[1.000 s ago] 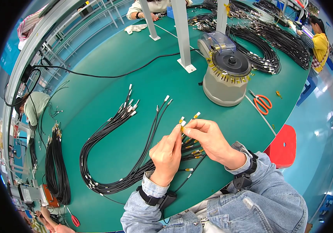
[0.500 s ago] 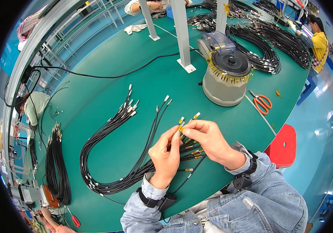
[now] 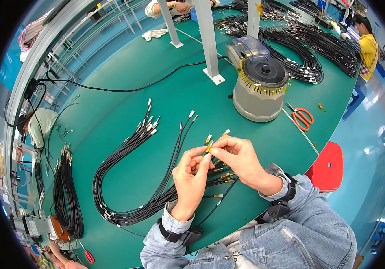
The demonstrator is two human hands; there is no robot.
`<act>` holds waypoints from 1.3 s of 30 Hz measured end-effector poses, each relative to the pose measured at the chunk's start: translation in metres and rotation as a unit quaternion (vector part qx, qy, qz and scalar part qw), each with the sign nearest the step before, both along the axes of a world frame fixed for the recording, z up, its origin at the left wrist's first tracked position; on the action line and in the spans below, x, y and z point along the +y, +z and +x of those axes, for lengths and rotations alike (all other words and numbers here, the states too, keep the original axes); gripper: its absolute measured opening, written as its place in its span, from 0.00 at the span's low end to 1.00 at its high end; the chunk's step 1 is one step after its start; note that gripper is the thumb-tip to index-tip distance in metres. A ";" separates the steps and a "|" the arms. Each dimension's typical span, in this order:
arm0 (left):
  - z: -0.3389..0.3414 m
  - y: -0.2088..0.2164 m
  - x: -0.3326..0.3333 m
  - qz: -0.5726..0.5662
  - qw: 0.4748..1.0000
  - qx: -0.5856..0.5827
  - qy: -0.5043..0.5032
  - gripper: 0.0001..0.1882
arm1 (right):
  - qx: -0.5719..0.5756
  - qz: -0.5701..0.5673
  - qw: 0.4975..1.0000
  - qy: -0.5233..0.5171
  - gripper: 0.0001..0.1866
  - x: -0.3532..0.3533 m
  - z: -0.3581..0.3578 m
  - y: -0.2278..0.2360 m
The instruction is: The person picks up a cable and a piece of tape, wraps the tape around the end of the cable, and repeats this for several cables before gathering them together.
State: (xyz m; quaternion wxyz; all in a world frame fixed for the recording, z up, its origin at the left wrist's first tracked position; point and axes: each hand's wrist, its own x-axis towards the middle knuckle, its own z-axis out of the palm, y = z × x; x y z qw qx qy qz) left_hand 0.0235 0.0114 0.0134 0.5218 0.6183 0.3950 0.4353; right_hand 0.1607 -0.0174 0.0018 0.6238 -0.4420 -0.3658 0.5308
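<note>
My left hand (image 3: 191, 175) and my right hand (image 3: 241, 163) meet fingertip to fingertip, pinching a cable end (image 3: 210, 146) wrapped in yellow tape. Both thumbs press close to the tape, and the fingers partly hide it. Other cable ends with yellow tape (image 3: 227, 175) lie fanned beneath and beside my right hand. They belong to a bundle of black cables (image 3: 107, 167) that curves in a U to the left, its white-tipped ends pointing away from me. Beyond my hands stands a round tape dispenser (image 3: 258, 101) with yellow strips sticking out around its rim.
Orange-handled scissors (image 3: 302, 118) lie right of the dispenser. Grey metal posts (image 3: 208, 42) rise from the green table (image 3: 125, 107). More black cable bundles lie at the left (image 3: 68, 197) and far right (image 3: 297, 54). A red stool (image 3: 328, 168) stands at the right edge. Several co-workers sit around.
My left fingers have shifted slightly and curled more around the taped cable end. My right hand stays nearly in place, still pinching. The whole view has shifted a little.
</note>
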 end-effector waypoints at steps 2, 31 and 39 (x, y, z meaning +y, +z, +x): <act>0.000 0.000 0.000 0.012 1.000 0.009 0.000 0.08 | -0.008 0.021 1.000 -0.004 0.06 0.001 0.000 -0.003; -0.016 -0.001 0.014 -0.154 0.975 -0.086 -0.131 0.11 | 0.078 0.065 0.992 0.078 0.06 0.007 -0.002 0.000; -0.023 -0.004 0.024 -0.223 0.936 -0.106 -0.252 0.14 | 0.079 0.088 0.984 0.135 0.04 0.008 0.006 -0.008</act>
